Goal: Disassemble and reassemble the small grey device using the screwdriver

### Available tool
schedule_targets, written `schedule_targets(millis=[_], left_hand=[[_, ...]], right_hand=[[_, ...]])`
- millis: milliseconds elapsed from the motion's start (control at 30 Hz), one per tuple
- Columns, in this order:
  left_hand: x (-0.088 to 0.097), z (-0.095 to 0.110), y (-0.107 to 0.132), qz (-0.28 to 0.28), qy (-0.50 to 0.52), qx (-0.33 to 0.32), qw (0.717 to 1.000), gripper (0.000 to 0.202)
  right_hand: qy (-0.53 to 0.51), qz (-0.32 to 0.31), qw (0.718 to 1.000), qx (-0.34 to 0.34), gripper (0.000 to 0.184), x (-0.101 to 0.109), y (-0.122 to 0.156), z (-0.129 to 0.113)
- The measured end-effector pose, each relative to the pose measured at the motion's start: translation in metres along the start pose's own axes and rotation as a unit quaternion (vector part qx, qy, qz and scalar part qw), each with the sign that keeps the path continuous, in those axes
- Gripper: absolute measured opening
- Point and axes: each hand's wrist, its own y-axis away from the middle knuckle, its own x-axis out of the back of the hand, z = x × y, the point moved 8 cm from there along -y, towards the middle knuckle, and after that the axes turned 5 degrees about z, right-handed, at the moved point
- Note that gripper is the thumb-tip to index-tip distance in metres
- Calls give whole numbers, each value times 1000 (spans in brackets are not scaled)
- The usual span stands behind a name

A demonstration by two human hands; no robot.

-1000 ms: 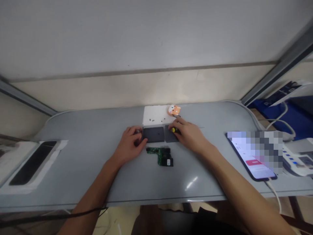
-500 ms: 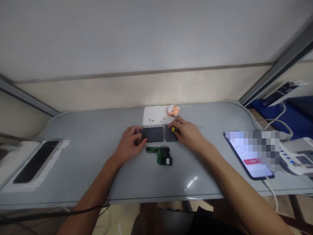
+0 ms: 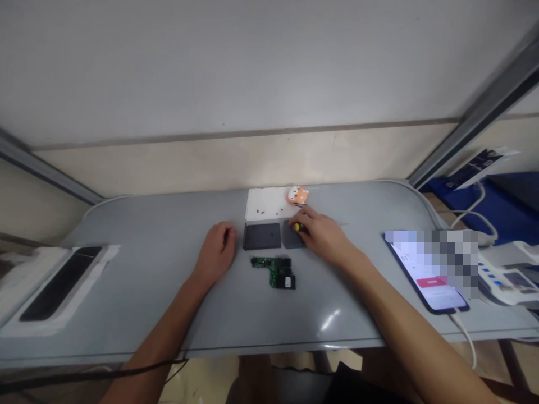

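My left hand [image 3: 217, 249] rests on the table with its fingers curled in and nothing visible in it, a little left of a flat dark grey case half [image 3: 261, 236]. A second dark grey case half [image 3: 291, 236] lies to the right, partly hidden under my right hand [image 3: 320, 233]. That hand is wrapped round a screwdriver [image 3: 300, 227] with a yellow and black handle, lying sideways in the grip. A green circuit board [image 3: 273, 272] with black parts and a white label lies in front of the case halves. Several tiny dark screws [image 3: 261, 212] sit on a white sheet [image 3: 267, 199] behind.
An orange and white animal-faced item [image 3: 297, 195] stands on the sheet's right corner. A lit phone [image 3: 429, 280] with a cable lies at right, beside a white device [image 3: 505, 278]. At left, a black phone-shaped slab [image 3: 63, 283] rests on white paper.
My left hand has let go of the left case half, drawn away to the left and curled its fingers. My right hand keeps the screwdriver in nearly the same place.
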Motion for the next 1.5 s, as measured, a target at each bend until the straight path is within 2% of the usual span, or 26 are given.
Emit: schedule_targets(millis=[67, 233, 300, 500, 667, 833, 967, 1200, 1367, 1500], left_hand=[[1, -7, 1, 6, -5, 38, 999, 29], [2, -11, 5, -4, 29, 84, 996, 70], [3, -10, 5, -5, 39, 88, 995, 76], [2, -11, 4, -12, 40, 77, 996, 75], [6, -10, 1, 17, 79, 40, 996, 85], [6, -18, 0, 29, 78, 55, 995, 83], [5, -18, -1, 48, 122, 29, 991, 81], [3, -24, 0, 37, 105, -8, 994, 82], [4, -17, 2, 25, 78, -46, 996, 91], [2, -11, 4, -4, 74, -40, 996, 95]], right_hand=[[0, -2, 1000, -1, 32, 1, 0, -1], [-4, -11, 1000, -6, 32, 2, 1, -2], [-3, -10, 1000, -4, 31, 2, 1, -1], [-6, 2, 1000, 11, 31, 0, 1, 0], [-4, 1, 1000, 11, 30, 1, 0, -2], [5, -5, 1000, 8, 32, 2, 0, -2], [6, -5, 1000, 10, 31, 1, 0, -2], [9, 8, 1000, 13, 31, 1, 0, 0], [8, 5, 1000, 15, 30, 1, 1, 0], [7, 2, 1000, 20, 30, 1, 1, -2]])
